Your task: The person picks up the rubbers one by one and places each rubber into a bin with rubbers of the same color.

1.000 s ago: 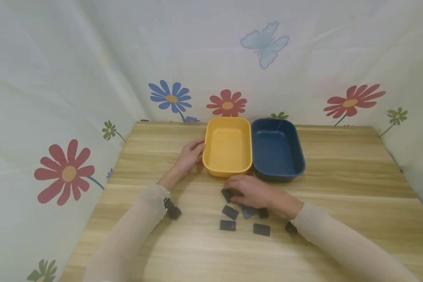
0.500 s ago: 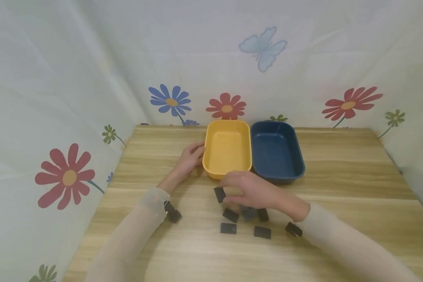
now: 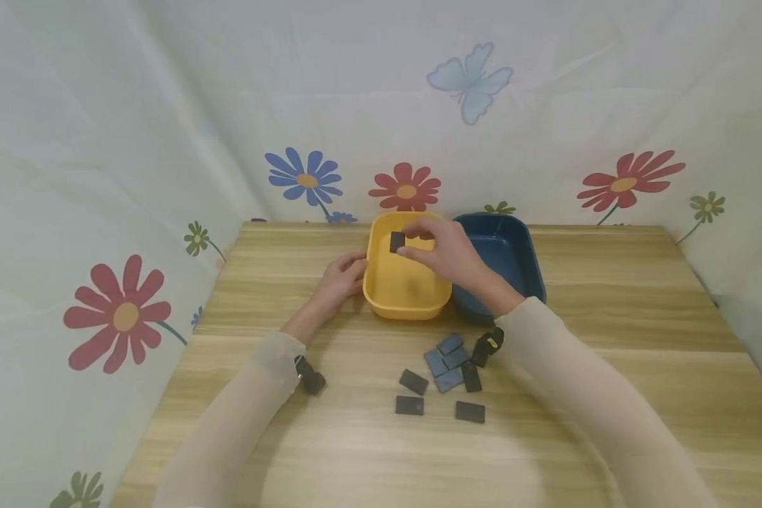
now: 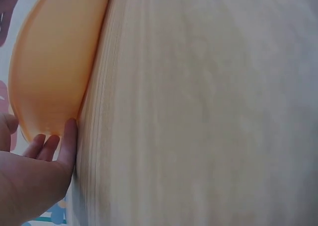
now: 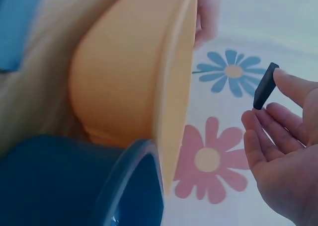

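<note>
My right hand [image 3: 447, 254] pinches a small black rectangular block [image 3: 396, 242] between thumb and fingertips, above the yellow bin [image 3: 406, 310]. In the right wrist view the block [image 5: 266, 86] stands out thin and tilted at the fingertips. At the bin's left side my left hand [image 3: 341, 282] rests its fingers against the outer wall; the left wrist view shows those fingers [image 4: 70, 141] touching the wall low down. Several blue blocks [image 3: 455, 358] lie grouped on the table, with a black block [image 3: 471, 377] beside them. Other black blocks [image 3: 409, 405] lie nearer the front.
A dark blue bin [image 3: 533, 282] stands right beside the yellow one, partly hidden by the right forearm. Both are on a wooden table [image 3: 629, 303], near its back edge. A floral curtain [image 3: 546, 106] hangs behind. Each wrist wears a small black camera [image 3: 309, 376].
My right hand has carried the black block from the table up and away, over the yellow bin, which uncovers the blue blocks. The left hand stays at the bin's side.
</note>
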The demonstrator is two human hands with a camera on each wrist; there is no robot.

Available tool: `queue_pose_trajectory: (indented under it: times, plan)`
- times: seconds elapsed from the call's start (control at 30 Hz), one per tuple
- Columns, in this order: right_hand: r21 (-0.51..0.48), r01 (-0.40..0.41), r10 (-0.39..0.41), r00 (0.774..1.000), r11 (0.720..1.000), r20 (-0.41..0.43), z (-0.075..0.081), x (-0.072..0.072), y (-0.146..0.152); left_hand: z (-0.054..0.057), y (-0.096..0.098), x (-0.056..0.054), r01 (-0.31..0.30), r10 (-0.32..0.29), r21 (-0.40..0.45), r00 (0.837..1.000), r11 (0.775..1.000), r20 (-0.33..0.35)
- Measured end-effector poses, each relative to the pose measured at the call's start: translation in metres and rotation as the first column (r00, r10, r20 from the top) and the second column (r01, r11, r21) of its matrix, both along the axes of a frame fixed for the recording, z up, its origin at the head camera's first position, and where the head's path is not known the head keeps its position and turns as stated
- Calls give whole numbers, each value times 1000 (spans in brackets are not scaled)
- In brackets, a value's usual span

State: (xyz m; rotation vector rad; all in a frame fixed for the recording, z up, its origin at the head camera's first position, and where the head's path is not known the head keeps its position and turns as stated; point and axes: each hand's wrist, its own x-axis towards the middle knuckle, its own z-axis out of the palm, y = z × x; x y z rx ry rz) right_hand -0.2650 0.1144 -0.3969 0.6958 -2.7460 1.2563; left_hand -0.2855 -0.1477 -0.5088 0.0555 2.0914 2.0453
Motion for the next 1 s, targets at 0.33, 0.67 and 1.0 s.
queue_pose_trajectory:
  times: [0.33,0.67,1.0]
  plan:
    - [-52,114,-111,992,992,54,-16,-42,-31,0,-2,1,-15,15,-19,1000,1000,14]
    - [29,164,-166,981,986,103,-40,-69,-39,-3,1,-1,-31,31,-31,999,999,7]
    - [26,125,-128,982,992,140,-65,-80,-40,-2,2,0,-35,35,-23,999,999,2]
